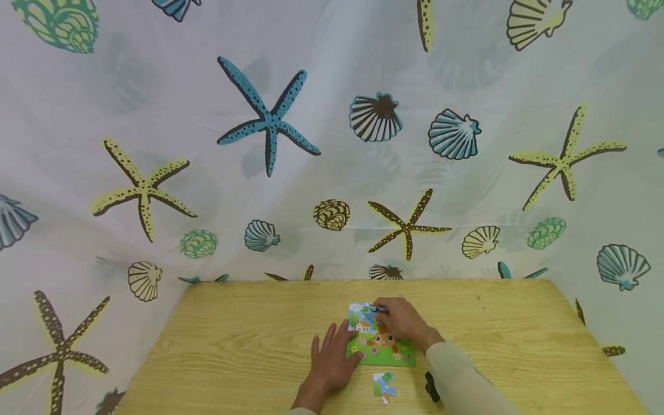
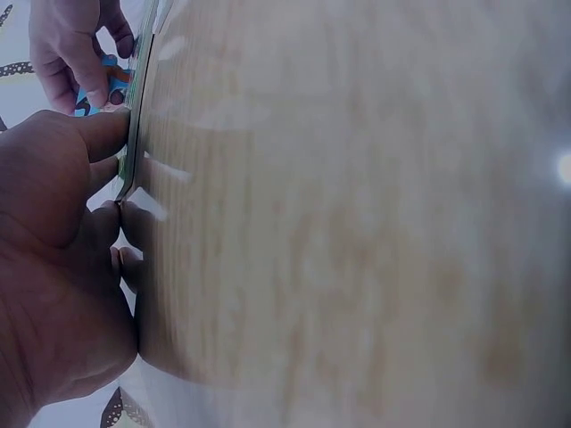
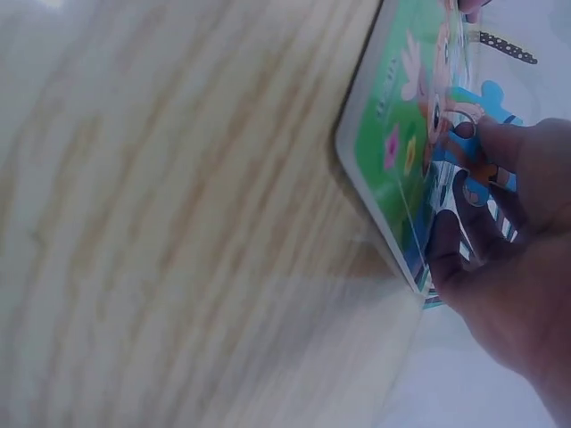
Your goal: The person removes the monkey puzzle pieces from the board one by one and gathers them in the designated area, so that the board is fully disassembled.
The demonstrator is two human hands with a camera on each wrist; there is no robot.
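Closest to my lens came the pale sleeve (image 1: 469,377), slanting in from the bottom edge, and tight beside it a small black object (image 1: 432,387) that I couldn't make out. Next up the table (image 1: 233,351), I had a loose puzzle bit (image 1: 384,385), blue and green with a rounded tab, lying flat just in front of the puzzle board (image 1: 373,360) and apart from it.

Over to the left hand (image 1: 332,360): palm down, fingers spread apart, thumb and forefinger resting on the board's left side, the others on the bare wood. The board itself lay flat, showing me green grass, flowers, a little house and a big-eyed monkey.

And there, over the board's far right part, was the right hand (image 1: 404,317)! My right wrist view caught its fingers clamped on a blue piece (image 3: 489,98), which stood tilted above the picture; whether it touched the board, I couldn't tell.

Beyond both hands ran the table's far edge, and behind that hung white cloth (image 1: 332,178), printed with starfish and shells in blue, yellow, green and brown.
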